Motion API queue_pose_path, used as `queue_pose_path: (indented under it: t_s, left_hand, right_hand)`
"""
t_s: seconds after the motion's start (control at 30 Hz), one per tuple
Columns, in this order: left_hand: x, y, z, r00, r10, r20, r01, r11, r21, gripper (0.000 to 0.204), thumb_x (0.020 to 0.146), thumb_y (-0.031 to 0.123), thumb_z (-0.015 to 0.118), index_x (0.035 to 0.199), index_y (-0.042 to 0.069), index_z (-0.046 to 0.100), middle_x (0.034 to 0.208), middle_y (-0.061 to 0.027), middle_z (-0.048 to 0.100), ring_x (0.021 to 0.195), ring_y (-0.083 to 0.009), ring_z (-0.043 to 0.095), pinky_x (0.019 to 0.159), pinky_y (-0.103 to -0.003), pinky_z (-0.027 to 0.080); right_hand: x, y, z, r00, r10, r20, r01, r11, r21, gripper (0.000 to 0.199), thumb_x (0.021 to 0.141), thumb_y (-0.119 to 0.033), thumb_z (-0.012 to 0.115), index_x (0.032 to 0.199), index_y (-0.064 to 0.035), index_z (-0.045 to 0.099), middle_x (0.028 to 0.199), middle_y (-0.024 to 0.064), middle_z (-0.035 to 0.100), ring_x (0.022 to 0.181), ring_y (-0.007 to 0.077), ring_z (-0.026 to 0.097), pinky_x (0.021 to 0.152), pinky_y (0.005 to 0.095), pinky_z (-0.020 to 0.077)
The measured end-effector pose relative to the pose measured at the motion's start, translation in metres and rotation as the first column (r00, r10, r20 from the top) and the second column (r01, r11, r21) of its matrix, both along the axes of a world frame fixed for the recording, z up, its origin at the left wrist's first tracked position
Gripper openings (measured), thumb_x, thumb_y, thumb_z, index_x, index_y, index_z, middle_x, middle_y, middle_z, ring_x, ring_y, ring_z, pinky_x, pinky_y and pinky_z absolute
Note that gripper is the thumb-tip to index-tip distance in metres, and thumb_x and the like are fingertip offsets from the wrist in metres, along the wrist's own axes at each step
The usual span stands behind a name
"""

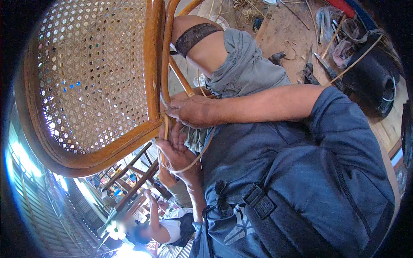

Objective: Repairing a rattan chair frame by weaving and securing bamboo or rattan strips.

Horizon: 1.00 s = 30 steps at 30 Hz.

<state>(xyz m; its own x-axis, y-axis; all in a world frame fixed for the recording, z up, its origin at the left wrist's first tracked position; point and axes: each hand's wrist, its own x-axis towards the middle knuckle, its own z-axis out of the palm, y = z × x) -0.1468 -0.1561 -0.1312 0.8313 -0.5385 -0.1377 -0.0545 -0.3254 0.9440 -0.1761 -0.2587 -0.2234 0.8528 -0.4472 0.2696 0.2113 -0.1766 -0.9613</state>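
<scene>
A wooden chair frame (155, 64) with a woven cane panel (92, 73) fills the left side. At its corner joint, my right hand (193, 111) is closed, fingertips pinching a pale cane strip (185, 169). My left hand (174, 151) sits just below, against the frame's edge. Its thumb and fingers are bent round the strip, which passes between them. The strip loops below my left hand and rises towards my right wrist. Part of the wrapping at the joint is hidden behind my fingers.
My bent knee (206, 51), with a dark band, is beside the chair's curved rail. Shears (327, 69), a black bag (378, 77) and cane scraps lie on the wooden floor (297, 32). Another person (172, 230) is at lower left, near wooden frames (133, 180).
</scene>
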Motion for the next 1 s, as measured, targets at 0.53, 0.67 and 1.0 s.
queue_pose_path:
  t_s: [0.53, 0.67, 1.0]
  left_hand:
    - [0.017, 0.036, -0.003, 0.893, -0.203, 0.401, 0.107, 0.962, 0.249, 0.054, 0.092, 0.041, 0.036, 0.107, -0.008, 0.054, 0.102, -0.0179, 0.059, 0.084, -0.0206, 0.060, 0.067, -0.028, 0.047]
    - [0.025, 0.049, -0.012, 0.969, -0.026, 0.245, -0.005, 0.992, 0.126, 0.056, 0.092, 0.045, 0.034, 0.107, -0.004, 0.056, 0.098, -0.0150, 0.060, 0.080, -0.0192, 0.060, 0.065, -0.028, 0.046]
    - [0.080, 0.043, -0.050, 0.558, -0.037, 0.829, -0.166, 0.974, 0.154, 0.026, 0.088, 0.013, 0.048, 0.103, -0.006, 0.057, 0.115, -0.0194, 0.042, 0.107, -0.0282, 0.045, 0.086, -0.037, 0.041]
  right_hand:
    - [0.004, 0.003, -0.019, 0.989, -0.127, 0.069, 0.143, 0.931, -0.335, 0.037, 0.079, -0.007, 0.049, 0.115, -0.0030, 0.047, 0.106, 0.0152, 0.050, 0.099, 0.0303, 0.053, 0.075, 0.0373, 0.0489]
    - [-0.002, -0.007, -0.011, 0.992, 0.030, -0.123, -0.064, 0.958, -0.281, 0.042, 0.078, -0.009, 0.052, 0.118, -0.0034, 0.044, 0.103, 0.0162, 0.051, 0.101, 0.0296, 0.052, 0.079, 0.0384, 0.0475]
    - [-0.084, -0.028, 0.035, 0.814, 0.559, -0.159, -0.558, 0.828, 0.054, 0.038, 0.084, -0.037, 0.053, 0.095, -0.0007, 0.057, 0.083, 0.0166, 0.060, 0.085, 0.0346, 0.057, 0.074, 0.0417, 0.0434]
